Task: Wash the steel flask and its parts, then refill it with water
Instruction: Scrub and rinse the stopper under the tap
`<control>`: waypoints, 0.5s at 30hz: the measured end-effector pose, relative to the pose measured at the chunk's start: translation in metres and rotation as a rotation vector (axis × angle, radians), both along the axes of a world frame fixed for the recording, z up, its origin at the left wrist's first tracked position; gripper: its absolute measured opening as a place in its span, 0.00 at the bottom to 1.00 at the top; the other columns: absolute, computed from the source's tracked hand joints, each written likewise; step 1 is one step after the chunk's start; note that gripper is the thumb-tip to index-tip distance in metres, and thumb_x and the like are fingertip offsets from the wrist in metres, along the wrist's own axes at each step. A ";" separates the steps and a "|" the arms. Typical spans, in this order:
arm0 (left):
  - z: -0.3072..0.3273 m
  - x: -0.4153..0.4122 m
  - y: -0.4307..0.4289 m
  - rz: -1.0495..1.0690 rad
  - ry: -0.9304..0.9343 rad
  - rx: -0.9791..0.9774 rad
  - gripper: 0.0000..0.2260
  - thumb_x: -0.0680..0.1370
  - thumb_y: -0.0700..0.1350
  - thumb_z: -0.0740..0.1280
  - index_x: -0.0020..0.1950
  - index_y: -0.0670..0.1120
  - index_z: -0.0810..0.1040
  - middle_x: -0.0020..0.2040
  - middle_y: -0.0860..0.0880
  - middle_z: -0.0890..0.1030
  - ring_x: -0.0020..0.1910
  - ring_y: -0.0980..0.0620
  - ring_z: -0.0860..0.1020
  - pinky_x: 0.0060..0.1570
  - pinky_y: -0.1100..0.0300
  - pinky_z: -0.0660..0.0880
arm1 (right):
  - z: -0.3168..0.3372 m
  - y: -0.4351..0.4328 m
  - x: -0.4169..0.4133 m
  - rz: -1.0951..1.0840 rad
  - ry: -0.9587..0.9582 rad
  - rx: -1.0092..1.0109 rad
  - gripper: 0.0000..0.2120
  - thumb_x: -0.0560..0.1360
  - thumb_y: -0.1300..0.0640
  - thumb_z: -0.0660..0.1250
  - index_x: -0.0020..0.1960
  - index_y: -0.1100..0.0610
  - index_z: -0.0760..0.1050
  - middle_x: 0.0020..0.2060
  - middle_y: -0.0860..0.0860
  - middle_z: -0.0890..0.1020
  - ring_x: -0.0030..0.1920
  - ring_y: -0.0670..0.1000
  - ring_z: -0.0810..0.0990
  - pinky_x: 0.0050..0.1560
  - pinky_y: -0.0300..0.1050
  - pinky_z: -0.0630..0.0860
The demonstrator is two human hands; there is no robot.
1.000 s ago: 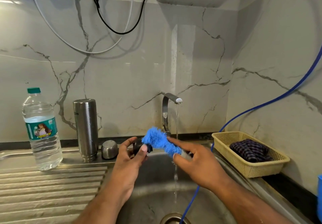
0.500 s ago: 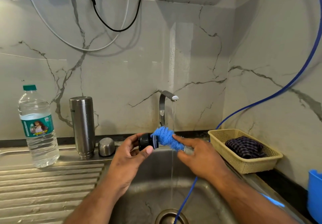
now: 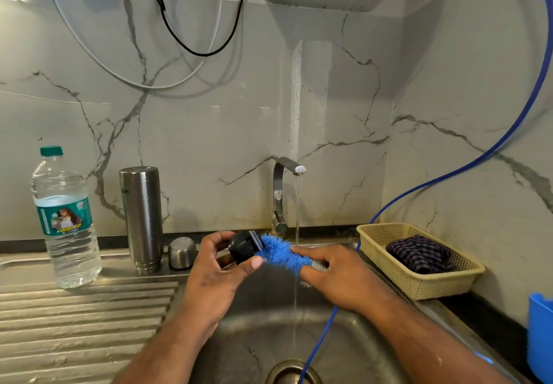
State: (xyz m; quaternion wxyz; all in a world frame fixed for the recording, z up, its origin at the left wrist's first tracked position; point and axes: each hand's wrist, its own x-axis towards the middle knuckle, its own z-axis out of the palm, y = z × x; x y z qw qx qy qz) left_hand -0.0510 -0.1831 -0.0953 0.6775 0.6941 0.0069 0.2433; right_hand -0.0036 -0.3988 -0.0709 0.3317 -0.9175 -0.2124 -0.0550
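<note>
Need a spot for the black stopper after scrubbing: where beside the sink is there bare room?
The ribbed drainboard is bare in front of the bottle, flask and cap, across to the sink. Its back strip is crowded by those three. Right of the sink, the basket fills the ledge, with a hose dropping into the bowl.

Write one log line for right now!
left hand grips black stopper | right hand holds blue brush | tap running

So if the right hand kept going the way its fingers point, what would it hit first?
Probably the black cap held in the left hand; the right hand points along the brush toward it.
</note>
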 end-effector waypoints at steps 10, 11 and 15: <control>-0.011 0.008 0.012 0.183 0.040 0.066 0.26 0.68 0.52 0.80 0.62 0.58 0.75 0.56 0.56 0.80 0.58 0.52 0.78 0.59 0.46 0.79 | 0.009 0.001 -0.008 0.046 0.053 0.118 0.16 0.81 0.46 0.65 0.67 0.34 0.76 0.40 0.41 0.84 0.29 0.36 0.76 0.29 0.30 0.69; -0.011 0.008 0.012 0.148 0.052 0.074 0.26 0.67 0.54 0.80 0.62 0.58 0.75 0.56 0.56 0.81 0.58 0.52 0.79 0.60 0.46 0.79 | 0.010 0.002 -0.009 0.042 0.027 0.135 0.17 0.80 0.47 0.66 0.66 0.32 0.75 0.43 0.38 0.84 0.29 0.35 0.76 0.29 0.28 0.68; -0.011 0.006 0.005 -0.024 0.077 0.194 0.23 0.68 0.54 0.80 0.61 0.61 0.78 0.57 0.59 0.83 0.61 0.57 0.79 0.63 0.50 0.77 | 0.008 0.002 -0.009 -0.048 -0.078 0.108 0.22 0.77 0.46 0.68 0.68 0.29 0.73 0.44 0.35 0.83 0.28 0.39 0.75 0.30 0.33 0.70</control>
